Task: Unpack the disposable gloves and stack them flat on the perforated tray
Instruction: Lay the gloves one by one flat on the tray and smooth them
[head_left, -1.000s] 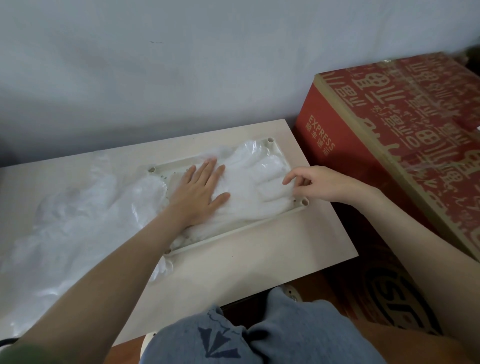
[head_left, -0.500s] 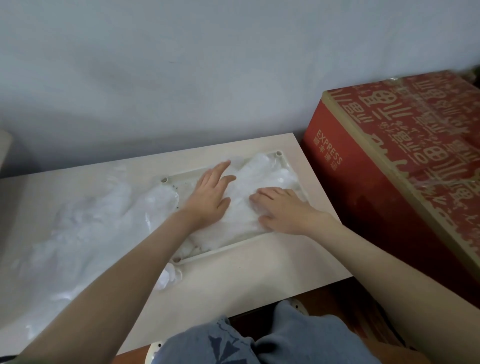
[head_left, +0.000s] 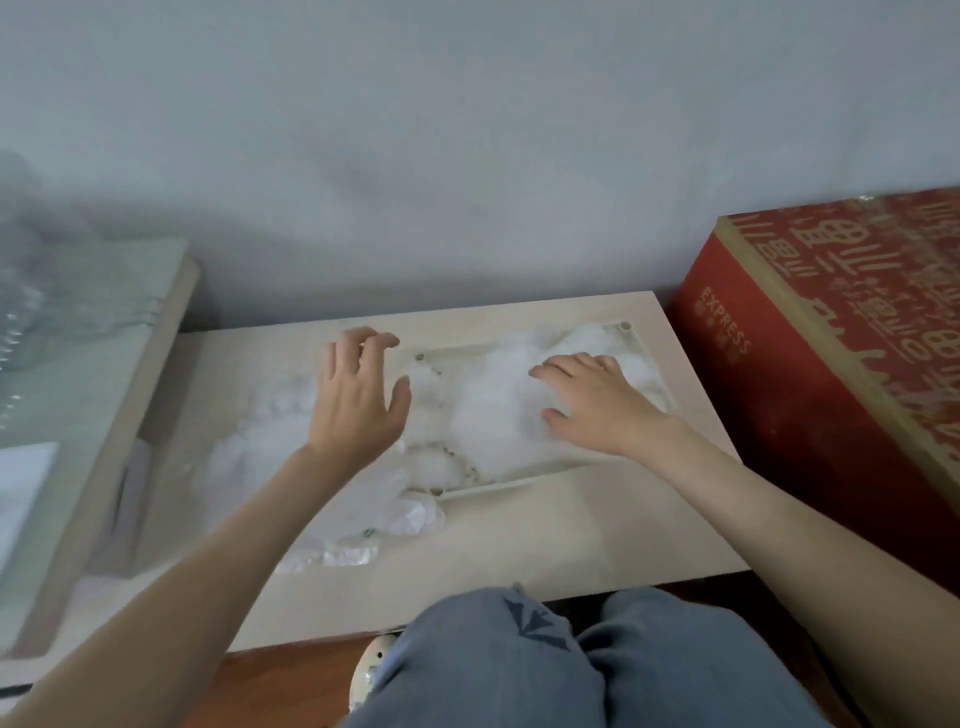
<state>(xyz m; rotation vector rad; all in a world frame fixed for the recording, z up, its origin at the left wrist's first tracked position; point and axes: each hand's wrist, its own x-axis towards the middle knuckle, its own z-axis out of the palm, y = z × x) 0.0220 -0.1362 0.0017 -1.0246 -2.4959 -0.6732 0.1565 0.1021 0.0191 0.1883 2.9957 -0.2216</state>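
Where a plain grey wall (head_left: 467, 130) fills the upper half of the view, a large red box (head_left: 831, 395) printed with gold characters and the word EXPRESS stands at the right, just beside the right end of the pale bench (head_left: 571, 525). Left of the bench a second board (head_left: 104, 457) sits at a slant, with clear plastic film (head_left: 67, 322) over its top. The person's knees in blue-grey trousers (head_left: 545, 670) show below the bench's near edge, above a brown wooden floor (head_left: 270, 691).

A loose heap of translucent gloves (head_left: 249, 441), blurred, spreads over the left part of the bench. To its right the cream perforated tray (head_left: 498, 484) lies flat on the bench. A stack of gloves (head_left: 493, 415) rests inside the tray and covers most of it. Some of the tray's holes show at its left end.

The right grip (head_left: 592, 400), a bare hand, lies palm down on the right half of the stack, fingers straight and spread, touching the gloves. The left grip (head_left: 358, 400) hangs above the bench at the tray's left end, fingers loosely bent, thumb apart, holding nothing. It is blurred, and I cannot tell whether it touches anything beneath.

Crumpled clear plastic (head_left: 395, 514) lies against the tray's near left corner.
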